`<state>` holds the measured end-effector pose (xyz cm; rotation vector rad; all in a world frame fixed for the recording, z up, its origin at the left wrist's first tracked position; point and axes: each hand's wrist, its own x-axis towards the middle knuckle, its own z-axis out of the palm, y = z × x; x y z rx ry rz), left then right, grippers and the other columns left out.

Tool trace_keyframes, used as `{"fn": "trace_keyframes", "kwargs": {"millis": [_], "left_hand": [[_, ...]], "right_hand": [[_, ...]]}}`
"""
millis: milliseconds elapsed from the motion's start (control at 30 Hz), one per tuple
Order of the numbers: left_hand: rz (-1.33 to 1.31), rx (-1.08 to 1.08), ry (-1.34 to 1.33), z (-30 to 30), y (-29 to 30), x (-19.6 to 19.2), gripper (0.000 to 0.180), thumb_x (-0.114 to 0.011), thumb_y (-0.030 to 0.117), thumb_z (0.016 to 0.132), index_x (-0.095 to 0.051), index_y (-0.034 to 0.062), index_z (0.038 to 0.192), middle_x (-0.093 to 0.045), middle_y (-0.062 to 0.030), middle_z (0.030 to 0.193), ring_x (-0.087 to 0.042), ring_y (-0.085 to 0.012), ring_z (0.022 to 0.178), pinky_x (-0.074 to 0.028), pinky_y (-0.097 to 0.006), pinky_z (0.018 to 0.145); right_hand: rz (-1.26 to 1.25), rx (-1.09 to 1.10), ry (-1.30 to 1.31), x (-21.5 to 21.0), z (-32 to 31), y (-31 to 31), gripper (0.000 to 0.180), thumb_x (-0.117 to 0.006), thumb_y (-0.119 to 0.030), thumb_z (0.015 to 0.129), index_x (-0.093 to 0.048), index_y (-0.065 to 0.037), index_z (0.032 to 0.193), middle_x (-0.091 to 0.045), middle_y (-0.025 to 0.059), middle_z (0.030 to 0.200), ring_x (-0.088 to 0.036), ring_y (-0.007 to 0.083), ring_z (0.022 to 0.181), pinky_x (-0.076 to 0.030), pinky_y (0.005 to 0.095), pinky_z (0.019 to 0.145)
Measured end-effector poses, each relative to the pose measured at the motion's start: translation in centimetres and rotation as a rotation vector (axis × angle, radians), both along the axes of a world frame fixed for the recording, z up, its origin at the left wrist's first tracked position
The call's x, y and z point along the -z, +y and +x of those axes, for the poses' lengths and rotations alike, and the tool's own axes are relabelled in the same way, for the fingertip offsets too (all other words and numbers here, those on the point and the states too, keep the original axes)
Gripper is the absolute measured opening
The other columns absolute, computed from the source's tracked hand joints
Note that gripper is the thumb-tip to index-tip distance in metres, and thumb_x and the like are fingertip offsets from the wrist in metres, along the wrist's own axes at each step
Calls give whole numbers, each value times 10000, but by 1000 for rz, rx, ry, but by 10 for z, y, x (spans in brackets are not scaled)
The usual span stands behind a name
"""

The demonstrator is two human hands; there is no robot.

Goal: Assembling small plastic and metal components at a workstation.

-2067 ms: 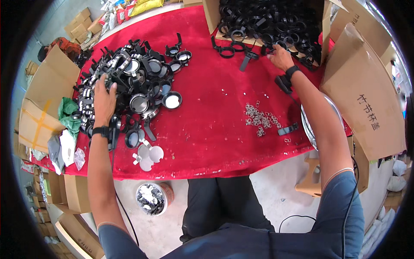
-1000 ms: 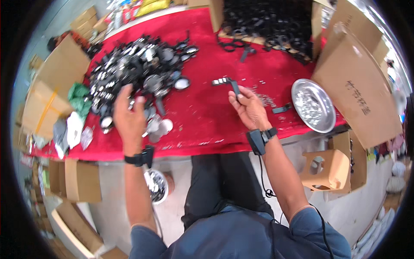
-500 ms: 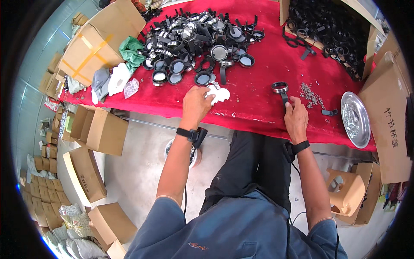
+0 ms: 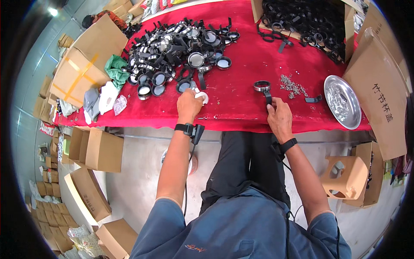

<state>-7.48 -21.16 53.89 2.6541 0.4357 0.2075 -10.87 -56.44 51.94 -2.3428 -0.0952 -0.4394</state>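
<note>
1. The right hand is gripping a black ring frame by its handle, on the red table; it should be kept steady.
2. The left hand is closing on white discs by the pile; lifting one only is best.

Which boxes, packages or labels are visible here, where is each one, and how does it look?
Brown cardboard box with yellow tape: table's left end, closed.
Brown cardboard flap with dark printed characters: right of the table, leaning.
Open brown cardboard box of black ring parts: table's far right.
Plain brown cartons: floor, left, under the table.
</note>
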Motion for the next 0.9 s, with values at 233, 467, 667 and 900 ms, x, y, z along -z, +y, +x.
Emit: {"fn": "trace_keyframes", "kwargs": {"millis": [233,467,667,900], "left_hand": [[-545,485,7,-25,-37,-37,254,-832,193,928,-774,-13,1064,-751,-79,877,-683,-155,805,-548,-345,758],[-496,787,-32,-39,-110,-86,206,-831,151,906,-783,-21,1007,-688,-117,804,-664,-231,757,-519,-385,725],[-526,916,5,-24,-124,-77,202,-833,149,957,-794,-29,1045,-720,-91,869,-668,-157,800,-530,-364,734],[-927,943,355,-8,-127,-63,276,-831,249,1020,-819,-9,1118,-764,2,922,-651,-67,850,-540,-282,752]], "right_hand": [[186,-80,-101,-34,-4,-6,369,-751,-105,994,-702,-5,1345,-765,175,1160,-728,302,963,-585,420,892],[507,-455,285,-74,-6,7,273,-741,-113,1040,-771,-15,1293,-793,129,1122,-726,156,930,-577,341,795],[406,-395,0,-79,-24,-10,252,-762,-2,974,-791,-15,1224,-771,126,1057,-745,212,919,-589,359,811],[90,-530,-153,-91,-27,-29,259,-763,83,883,-774,-13,1123,-753,159,1063,-762,365,977,-614,426,848]]}}
